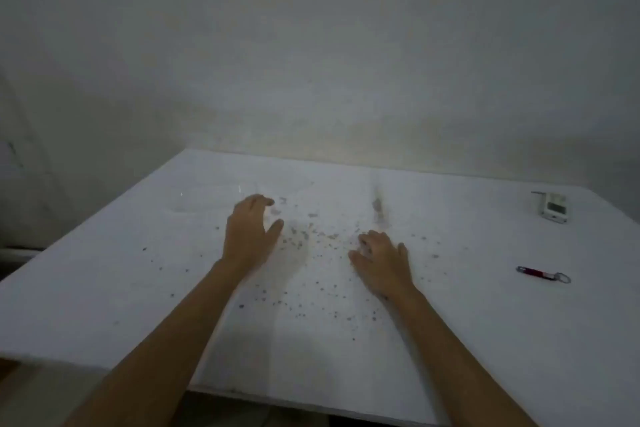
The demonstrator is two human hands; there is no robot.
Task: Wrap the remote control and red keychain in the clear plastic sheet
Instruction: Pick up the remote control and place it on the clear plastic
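Note:
A clear plastic sheet (pixel 207 199) lies flat on the white table (pixel 104 288). It is barely visible, shown only by faint glints and a soft edge at centre left. My left hand (pixel 251 232) rests over it with fingers spread and curved, thumb apart. My right hand (pixel 381 260) lies palm down at the table's centre, its fingers bent with the tips on the surface, and nothing shows in either hand. The small white remote control (pixel 550 206) with a display sits far right near the back. In front of it lies the red keychain (pixel 542 274) with a metal ring.
Dark specks and stains (pixel 311 253) dot the table between and in front of my hands. A plain wall (pixel 311 80) runs right behind the table's far edge. The table's near edge (pixel 277 395) is close to my body, and its left edge slants off.

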